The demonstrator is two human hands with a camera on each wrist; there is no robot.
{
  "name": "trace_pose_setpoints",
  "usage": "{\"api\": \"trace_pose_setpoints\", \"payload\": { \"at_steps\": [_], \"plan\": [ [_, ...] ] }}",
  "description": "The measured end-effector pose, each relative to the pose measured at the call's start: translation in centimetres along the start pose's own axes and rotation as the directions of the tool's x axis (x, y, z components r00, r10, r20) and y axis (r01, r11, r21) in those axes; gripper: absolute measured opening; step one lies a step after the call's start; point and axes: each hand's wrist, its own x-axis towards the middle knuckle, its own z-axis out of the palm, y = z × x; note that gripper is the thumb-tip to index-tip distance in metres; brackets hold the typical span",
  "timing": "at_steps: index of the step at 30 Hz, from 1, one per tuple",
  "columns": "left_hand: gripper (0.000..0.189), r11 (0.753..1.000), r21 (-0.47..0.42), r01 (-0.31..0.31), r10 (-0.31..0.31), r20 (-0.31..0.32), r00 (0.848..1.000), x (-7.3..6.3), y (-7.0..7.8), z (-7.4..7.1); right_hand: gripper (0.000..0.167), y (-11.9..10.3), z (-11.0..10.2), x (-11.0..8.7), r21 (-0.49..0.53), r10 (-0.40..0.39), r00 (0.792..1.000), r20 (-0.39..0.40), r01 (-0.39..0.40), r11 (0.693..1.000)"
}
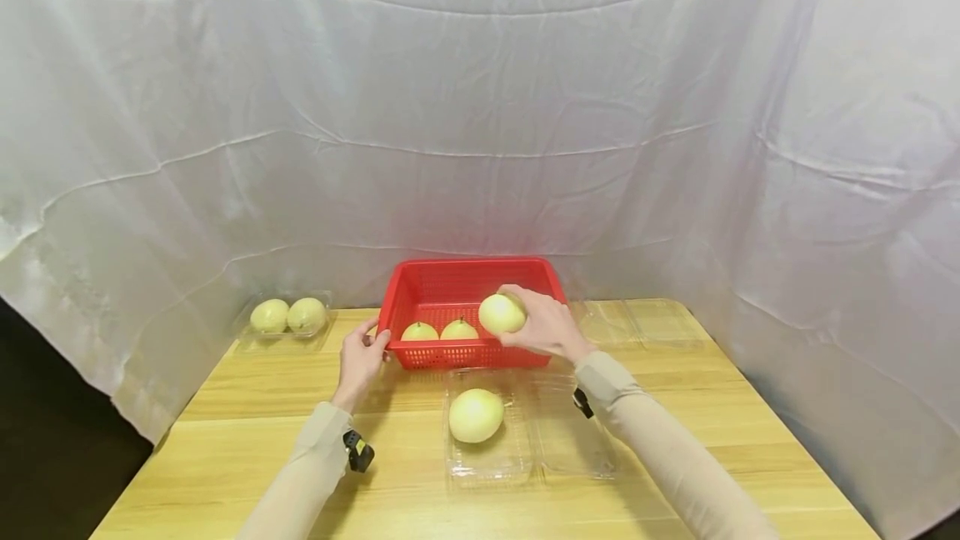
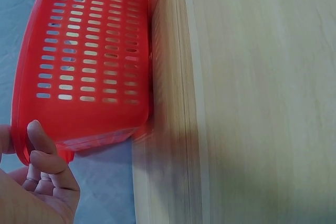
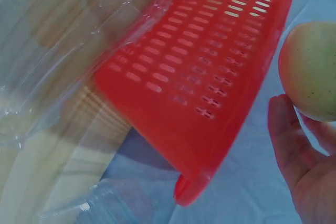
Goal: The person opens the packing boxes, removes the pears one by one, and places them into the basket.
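Note:
A red plastic basket (image 1: 465,354) stands at the back of the table with two pale yellow pears (image 1: 459,329) in its front part. My left hand (image 1: 361,362) pinches the basket's front left corner; in the left wrist view its thumb and fingers curl round the rim (image 2: 21,148). With my right hand (image 1: 551,325) I hold another pear (image 1: 502,315) over the basket's front right edge, gripped between thumb and fingers. In front of the basket lies an open clear plastic clamshell box (image 1: 491,473), one pear (image 1: 476,416) in its left half and its lid (image 1: 573,432) folded out to the right.
At the back left, a clear box (image 1: 247,319) holds two more pears (image 1: 288,317). Another clear plastic box (image 1: 660,322) lies at the back right, beside the basket. A pale curtain (image 1: 480,107) hangs behind the wooden table (image 1: 262,440).

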Motion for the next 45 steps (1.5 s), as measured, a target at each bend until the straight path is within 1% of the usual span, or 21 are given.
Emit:
{"api": "trace_pose_setpoints", "payload": {
  "at_steps": [7,11,15,17,20,24,26,29,32,34,38,41,45],
  "plan": [
    [0.044,1.000,0.019,-0.009,0.009,-0.009,1.000,0.0,0.0,0.2,0.063,0.4,0.9,0.6,0.082,0.107,0.994,0.033,-0.109,0.991],
    [0.043,0.999,0.037,-0.019,0.020,-0.017,1.000,0.0,0.0,0.3,0.067,0.7,1.3,0.9,0.115,0.155,0.987,0.044,-0.159,0.981],
    [0.043,0.999,0.045,-0.028,0.029,-0.015,0.999,0.0,0.0,0.4,0.062,1.0,1.8,1.1,0.135,0.193,0.980,0.046,-0.197,0.971],
    [0.043,0.999,0.044,-0.032,0.032,-0.014,0.999,0.1,0.0,0.4,0.058,1.1,2.1,1.2,0.125,0.225,0.973,0.053,-0.230,0.965],
    [0.043,0.999,0.032,-0.027,0.028,-0.020,0.999,0.1,0.0,0.4,0.055,1.1,2.3,1.5,0.077,0.286,0.955,0.085,-0.292,0.953],
    [0.042,1.000,0.027,-0.015,0.016,-0.034,0.999,0.1,0.0,0.4,0.060,1.1,2.4,1.8,-0.006,0.345,0.931,0.121,-0.347,0.938],
    [0.042,1.000,0.024,-0.011,0.012,-0.038,0.999,0.1,0.1,0.5,0.063,1.1,2.6,1.9,-0.028,0.369,0.920,0.128,-0.369,0.929],
    [0.042,1.000,-0.025,0.004,-0.005,-0.041,0.999,0.1,0.1,0.6,0.066,1.1,2.8,2.0,-0.034,0.399,0.906,0.143,-0.398,0.917],
    [0.043,0.997,-0.071,0.022,-0.025,-0.043,0.999,-0.1,0.2,0.8,0.067,1.1,3.2,2.0,-0.022,0.421,0.892,0.166,-0.424,0.905],
    [0.043,0.996,-0.079,0.028,-0.031,-0.047,0.998,-0.2,0.2,0.8,0.068,1.2,3.5,1.9,-0.017,0.429,0.885,0.179,-0.433,0.901],
    [0.042,0.997,-0.074,0.029,-0.033,-0.050,0.998,-0.2,0.4,0.8,0.067,1.2,3.7,2.0,0.009,0.419,0.885,0.202,-0.430,0.903],
    [0.042,0.996,-0.075,0.036,-0.040,-0.042,0.998,-0.3,0.4,0.7,0.067,1.2,3.9,2.1,0.022,0.406,0.883,0.235,-0.422,0.906],
    [0.042,0.996,-0.082,0.046,-0.049,-0.036,0.998,-0.4,0.2,0.4,0.064,1.3,4.2,2.3,0.017,0.395,0.879,0.267,-0.414,0.910]
  ]
}}
